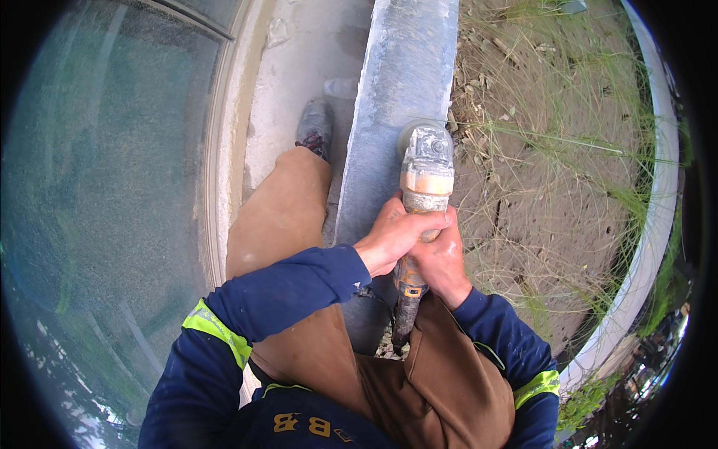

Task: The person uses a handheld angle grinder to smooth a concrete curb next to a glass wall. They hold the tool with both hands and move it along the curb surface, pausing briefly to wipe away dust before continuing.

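An angle grinder [428, 179], dusty and yellow-banded, points away from me with its head over a long grey slab-topped wall [404, 67]. My left hand [394, 233] wraps round its body just behind the head. Close behind and to the right, my right hand [443, 258] grips the same body, the two hands overlapping. The dark tail of the grinder runs back between my thighs. Its disc is mostly hidden under the head; a pale round edge shows at the head's left. Whether the disc touches the slab, I cannot tell.
Left of the wall, my shoe [315, 126] stands on a dusty concrete strip [280, 82]. A large glass pane [112, 187] in a frame lies beyond it. To the right is a soil bed [538, 202] with long grass, bounded by a curved pale edging [662, 150].
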{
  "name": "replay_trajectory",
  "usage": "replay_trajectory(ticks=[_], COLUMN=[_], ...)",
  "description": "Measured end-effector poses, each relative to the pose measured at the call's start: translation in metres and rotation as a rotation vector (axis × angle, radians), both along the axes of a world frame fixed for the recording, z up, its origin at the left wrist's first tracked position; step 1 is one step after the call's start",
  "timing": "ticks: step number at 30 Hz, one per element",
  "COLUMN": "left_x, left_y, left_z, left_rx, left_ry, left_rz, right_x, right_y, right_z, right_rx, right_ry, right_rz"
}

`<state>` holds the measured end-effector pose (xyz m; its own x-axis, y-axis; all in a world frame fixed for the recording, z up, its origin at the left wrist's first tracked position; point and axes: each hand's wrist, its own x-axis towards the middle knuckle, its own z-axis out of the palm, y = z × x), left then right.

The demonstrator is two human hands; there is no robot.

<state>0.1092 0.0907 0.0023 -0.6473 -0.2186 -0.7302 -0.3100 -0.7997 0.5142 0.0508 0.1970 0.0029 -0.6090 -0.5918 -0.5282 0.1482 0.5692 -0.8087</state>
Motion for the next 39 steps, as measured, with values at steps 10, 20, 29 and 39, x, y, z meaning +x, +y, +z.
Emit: replay_trajectory(ticks=[10,20,29,39], left_x=[0.029,0.033,0.032,0.022], left_y=[-0.020,-0.012,-0.013,-0.014], left_z=[0.003,0.005,0.001,0.007], left_rx=[0.025,0.009,0.026,0.059], left_ry=[-0.012,-0.023,0.007,0.021], left_rz=[0.107,0.133,0.153,0.052], right_x=[0.016,0.016,0.015,0.017], right_y=[-0.023,-0.017,-0.022,-0.013], right_z=[-0.003,-0.002,0.005,0.007], right_rx=[0.054,0.022,0.044,0.017], right_ry=[-0.002,-0.057,-0.024,-0.023], right_rz=[0.125,0.153,0.159,0.048])
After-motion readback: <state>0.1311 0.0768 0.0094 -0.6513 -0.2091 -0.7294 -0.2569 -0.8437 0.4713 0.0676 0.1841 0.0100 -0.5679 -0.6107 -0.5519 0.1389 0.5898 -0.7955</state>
